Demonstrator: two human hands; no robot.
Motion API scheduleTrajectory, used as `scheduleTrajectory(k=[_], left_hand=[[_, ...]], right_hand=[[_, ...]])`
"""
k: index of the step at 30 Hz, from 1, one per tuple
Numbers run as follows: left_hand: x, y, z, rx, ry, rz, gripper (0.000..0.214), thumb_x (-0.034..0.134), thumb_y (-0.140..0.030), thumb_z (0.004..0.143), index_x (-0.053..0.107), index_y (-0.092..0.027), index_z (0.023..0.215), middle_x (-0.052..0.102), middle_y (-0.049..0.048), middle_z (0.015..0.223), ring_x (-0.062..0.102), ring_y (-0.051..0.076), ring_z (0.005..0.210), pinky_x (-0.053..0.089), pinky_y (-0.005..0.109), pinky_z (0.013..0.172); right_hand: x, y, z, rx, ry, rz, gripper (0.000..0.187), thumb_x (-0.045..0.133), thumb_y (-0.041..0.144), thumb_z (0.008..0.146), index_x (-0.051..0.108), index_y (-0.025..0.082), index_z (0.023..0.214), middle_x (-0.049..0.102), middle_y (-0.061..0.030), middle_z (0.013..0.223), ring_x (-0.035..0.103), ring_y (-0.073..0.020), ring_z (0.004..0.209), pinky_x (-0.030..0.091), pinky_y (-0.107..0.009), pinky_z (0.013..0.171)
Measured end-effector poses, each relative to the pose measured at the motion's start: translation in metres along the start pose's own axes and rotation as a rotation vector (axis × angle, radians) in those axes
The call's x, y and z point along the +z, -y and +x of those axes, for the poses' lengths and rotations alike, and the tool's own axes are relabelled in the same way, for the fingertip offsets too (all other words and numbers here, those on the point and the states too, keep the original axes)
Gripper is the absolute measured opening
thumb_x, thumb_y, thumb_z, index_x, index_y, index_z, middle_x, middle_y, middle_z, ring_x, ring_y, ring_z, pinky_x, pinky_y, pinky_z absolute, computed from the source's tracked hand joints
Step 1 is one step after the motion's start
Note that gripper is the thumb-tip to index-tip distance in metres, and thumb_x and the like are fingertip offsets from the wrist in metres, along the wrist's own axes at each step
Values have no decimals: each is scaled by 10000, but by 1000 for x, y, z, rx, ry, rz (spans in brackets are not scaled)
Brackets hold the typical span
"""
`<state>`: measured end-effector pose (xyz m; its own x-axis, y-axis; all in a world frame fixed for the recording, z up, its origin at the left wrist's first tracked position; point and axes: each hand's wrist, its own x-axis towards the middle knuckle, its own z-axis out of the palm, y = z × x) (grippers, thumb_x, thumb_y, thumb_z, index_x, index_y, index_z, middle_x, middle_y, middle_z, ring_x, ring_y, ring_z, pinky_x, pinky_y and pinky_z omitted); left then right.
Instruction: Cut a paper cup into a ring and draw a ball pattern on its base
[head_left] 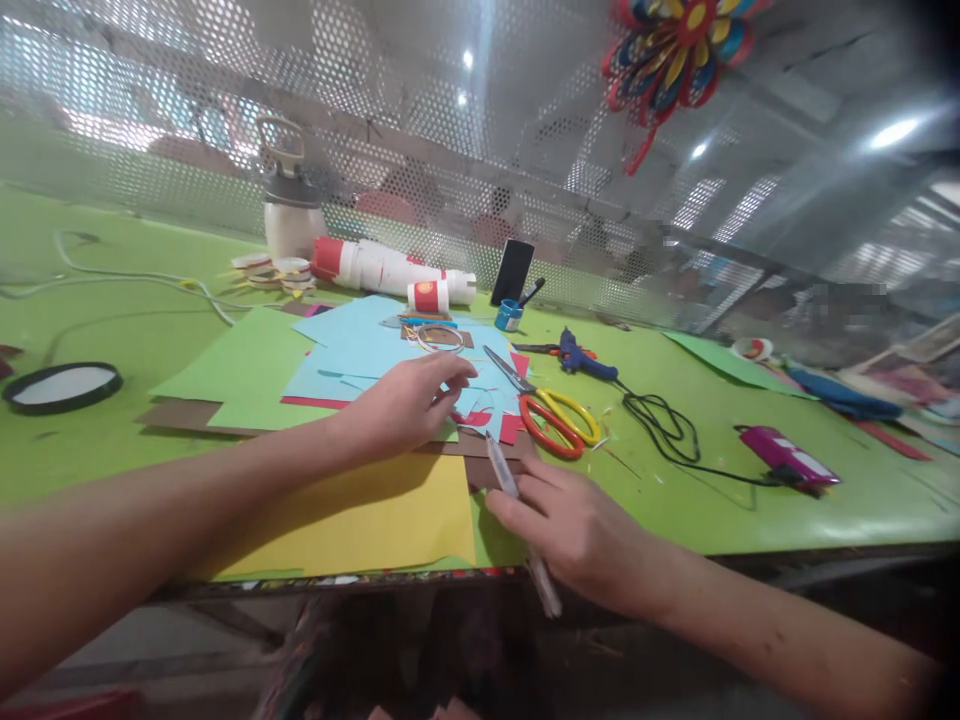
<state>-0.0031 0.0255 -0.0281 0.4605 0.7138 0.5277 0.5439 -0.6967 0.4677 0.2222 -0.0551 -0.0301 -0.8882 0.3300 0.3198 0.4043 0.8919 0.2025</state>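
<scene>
My right hand (pixel 574 525) is closed around a clear-barrelled pen (pixel 501 466) near the table's front edge. The pen's tip points away from me, toward small cut scraps. My left hand (pixel 409 400) hovers over light blue paper sheets (pixel 360 345), its fingers loosely bent and apart, with nothing visible in them. Just beyond that hand lies a round ring (pixel 440 338). Scissors with red and yellow handles (pixel 559 415) lie to the right of the papers. Yellow paper (pixel 375 510) is under my forearm, and green sheets (pixel 240 360) spread to the left.
A blue glue gun (pixel 585 358) has its black cable running to a purple power strip (pixel 791 460). Behind the papers are a paper cup (pixel 428 296), a white tube of joined cups (pixel 390 270), a jug (pixel 291 215), a phone (pixel 514 272) and a blue paint jar (pixel 509 315).
</scene>
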Motion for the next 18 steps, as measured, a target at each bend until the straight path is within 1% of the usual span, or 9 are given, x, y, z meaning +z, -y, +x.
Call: scheduleTrajectory(k=[2, 3, 6, 8, 10, 12, 15, 18], left_hand=[[0, -1, -1, 7, 35, 5, 255, 454, -137, 862, 608, -156, 1063, 684, 81, 1025, 649, 200, 910, 514, 325, 781], [0, -2, -2, 19, 73, 11, 256, 460, -146, 865, 610, -156, 1073, 678, 87, 1044, 645, 207, 928, 510, 332, 795], [4, -8, -7, 84, 192, 33, 237, 473, -220, 907, 627, -180, 1082, 658, 92, 1097, 617, 227, 998, 482, 355, 846], [6, -13, -11, 117, 230, 60, 228, 454, -248, 935, 643, -197, 1052, 660, 84, 1044, 605, 225, 979, 466, 350, 826], [8, -17, -14, 132, 245, 89, 228, 432, -231, 946, 654, -195, 984, 659, 74, 928, 599, 213, 898, 450, 331, 759], [8, -18, -15, 145, 265, 101, 229, 423, -201, 944, 649, -183, 910, 640, 65, 848, 584, 198, 821, 431, 314, 701], [7, -17, -14, 141, 270, 84, 246, 410, -189, 946, 623, -178, 823, 618, 55, 818, 570, 179, 781, 420, 292, 674], [7, -16, -13, 133, 267, 65, 242, 419, -186, 941, 615, -179, 798, 610, 47, 805, 559, 171, 765, 414, 281, 663]], right_hand=[[2, -3, -3, 46, -52, 61, 277, 383, 32, 903, 642, 82, 987, 625, -115, 756, 544, -230, 764, 512, -405, 762], [2, -5, -4, 90, -84, 115, 257, 399, 44, 907, 631, 100, 1002, 629, -106, 766, 551, -222, 765, 515, -382, 746], [2, -14, -8, 264, -187, 279, 146, 516, 106, 907, 602, 160, 1011, 659, -75, 833, 587, -187, 770, 513, -311, 701], [0, -19, -8, 322, -201, 312, 115, 585, 140, 892, 597, 178, 1000, 679, -70, 889, 604, -183, 803, 510, -303, 724], [-1, -21, -7, 289, -145, 297, 111, 600, 165, 890, 602, 168, 1002, 684, -88, 917, 599, -205, 855, 509, -329, 761], [-3, -20, -3, 226, -59, 268, 111, 576, 183, 903, 610, 143, 1001, 669, -103, 877, 577, -229, 868, 507, -349, 756], [-7, -12, 4, 163, 68, 164, 149, 486, 134, 922, 624, 121, 975, 626, -99, 796, 535, -238, 831, 496, -363, 738], [-10, -5, 10, 107, 141, 52, 243, 407, 66, 915, 631, 100, 1000, 615, -114, 826, 510, -238, 821, 487, -384, 779]])
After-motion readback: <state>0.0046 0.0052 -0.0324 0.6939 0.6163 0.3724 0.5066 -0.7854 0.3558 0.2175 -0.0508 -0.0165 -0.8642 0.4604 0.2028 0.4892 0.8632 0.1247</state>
